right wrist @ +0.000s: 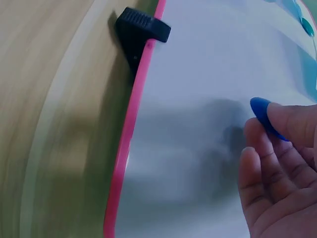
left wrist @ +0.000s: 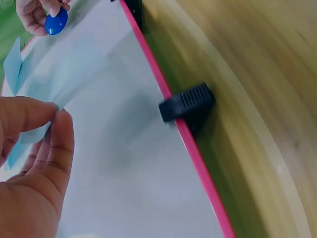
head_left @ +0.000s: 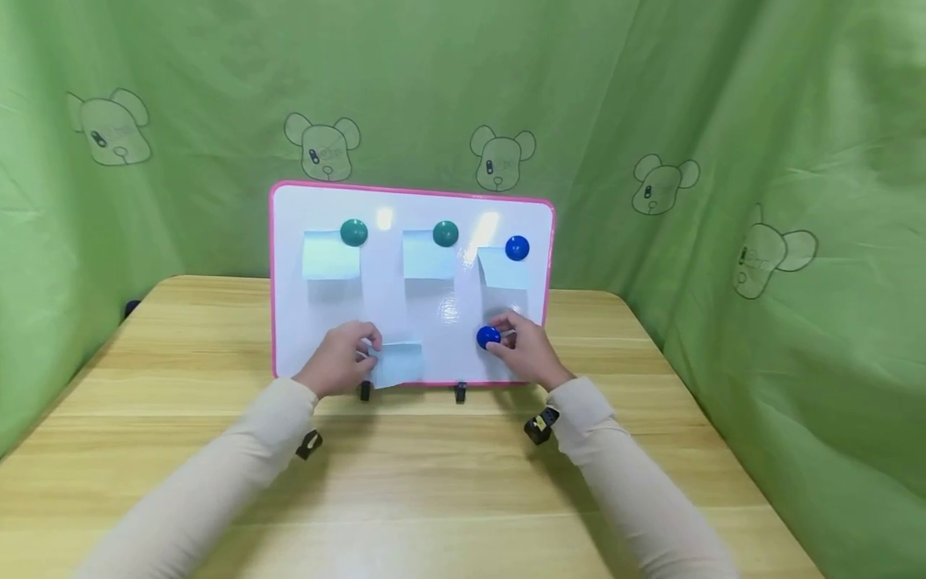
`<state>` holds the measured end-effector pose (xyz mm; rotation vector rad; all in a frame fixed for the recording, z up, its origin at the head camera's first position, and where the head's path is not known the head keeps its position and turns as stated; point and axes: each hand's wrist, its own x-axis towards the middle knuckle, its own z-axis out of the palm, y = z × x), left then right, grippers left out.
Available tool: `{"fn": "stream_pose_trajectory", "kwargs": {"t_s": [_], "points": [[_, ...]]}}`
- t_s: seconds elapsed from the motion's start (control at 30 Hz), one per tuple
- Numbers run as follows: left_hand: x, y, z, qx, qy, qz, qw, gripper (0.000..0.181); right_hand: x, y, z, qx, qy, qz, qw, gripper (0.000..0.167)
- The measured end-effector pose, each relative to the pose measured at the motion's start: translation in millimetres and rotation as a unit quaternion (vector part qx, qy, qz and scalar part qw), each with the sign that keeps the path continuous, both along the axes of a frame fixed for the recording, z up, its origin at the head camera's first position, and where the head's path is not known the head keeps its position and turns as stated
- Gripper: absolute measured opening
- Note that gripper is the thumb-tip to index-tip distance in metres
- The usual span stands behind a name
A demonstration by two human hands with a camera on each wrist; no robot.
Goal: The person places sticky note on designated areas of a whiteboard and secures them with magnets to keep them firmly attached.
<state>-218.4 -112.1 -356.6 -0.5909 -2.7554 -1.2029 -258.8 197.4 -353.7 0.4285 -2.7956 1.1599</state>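
Observation:
A whiteboard [head_left: 448,322] with a pink rim stands upright on the table. Low at its left, my left hand [head_left: 342,358] pinches the left edge of a light blue sticky note [head_left: 399,364] between thumb and fingertip. My right hand [head_left: 531,350] holds a round blue magnet [head_left: 488,338] by its rim in front of the board's lower right; in the right wrist view the magnet [right wrist: 267,119] sits between thumb and forefinger, apart from the surface. Higher on the board, two green magnets, one left [head_left: 354,232] and one central [head_left: 445,234], and another blue magnet [head_left: 517,248] each overlap a blue note.
Black clip feet [head_left: 460,392] grip the board's bottom edge; one foot [left wrist: 187,104] shows closely in the left wrist view. The wooden table [head_left: 434,498] extends toward me. A green curtain [head_left: 434,80] with mouse-like drawings hangs behind and at both sides.

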Motion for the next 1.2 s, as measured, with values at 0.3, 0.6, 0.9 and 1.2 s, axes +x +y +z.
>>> {"fn": "stream_pose_trajectory", "kwargs": {"t_s": [0.3,0.6,0.9,1.2], "points": [[-0.9,-27.7,6.4,0.006,0.014,0.032,0.9994,0.013,-7.2,-28.6,-0.9,-0.019,0.001,0.012,0.9998,0.030],[-1.4,-53.9,11.6,0.015,0.009,0.072,0.9973,0.013,-13.4,-49.7,-4.7,-0.027,0.017,0.036,0.9988,0.027],[-9.8,-71.1,9.7,0.031,0.008,0.101,0.9944,0.015,-15.1,-72.2,-8.5,-0.037,0.013,0.041,0.9984,0.021],[-10.2,-69.0,10.7,0.028,0.006,0.110,0.9935,0.017,-15.5,-95.1,-8.3,-0.032,0.022,0.067,0.9970,0.019]]}}
